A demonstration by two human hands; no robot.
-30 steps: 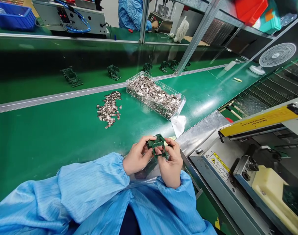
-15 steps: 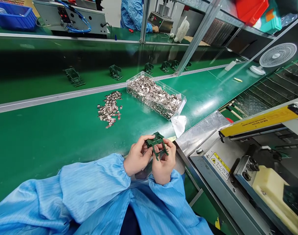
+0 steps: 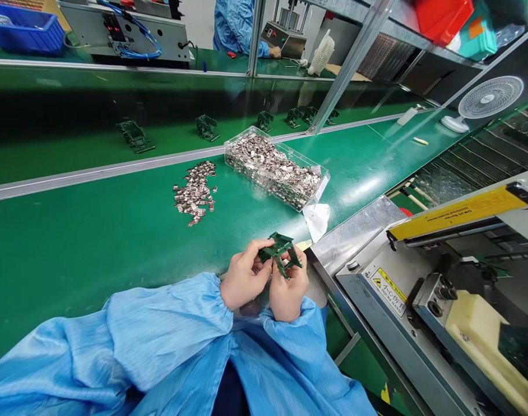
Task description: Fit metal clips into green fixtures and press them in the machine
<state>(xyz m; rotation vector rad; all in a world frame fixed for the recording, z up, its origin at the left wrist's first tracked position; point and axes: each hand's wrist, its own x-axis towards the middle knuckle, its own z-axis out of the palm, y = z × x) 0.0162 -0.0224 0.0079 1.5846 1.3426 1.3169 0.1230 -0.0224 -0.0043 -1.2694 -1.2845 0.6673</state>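
Observation:
A green plastic frame (image 3: 280, 247) with an open middle and thin arms is held up between both hands, above the bench's near edge. My left hand (image 3: 245, 277) is closed on its left side, thumb and fingers pinching it. On the right and from below, my right hand (image 3: 289, 292) grips the same frame. Some fingertips are hidden behind the part. Beyond the hands, a loose pile of small metal pieces (image 3: 195, 190) lies on the green bench top (image 3: 95, 248). A clear plastic box (image 3: 305, 205) full of similar metal pieces stands to the pile's right.
Several similar green frames (image 3: 207, 127) sit on the belt behind a metal rail (image 3: 108, 169). A white paper scrap (image 3: 316, 221) lies by the box. At right stands a machine with a yellow bar (image 3: 458, 214). A co-worker's sleeve (image 3: 233, 26) and a white fan (image 3: 490, 97) are farther back.
The green frame has turned and tilted in my hands, so its open side now faces more to the right. Frames on the belt have shifted slightly right.

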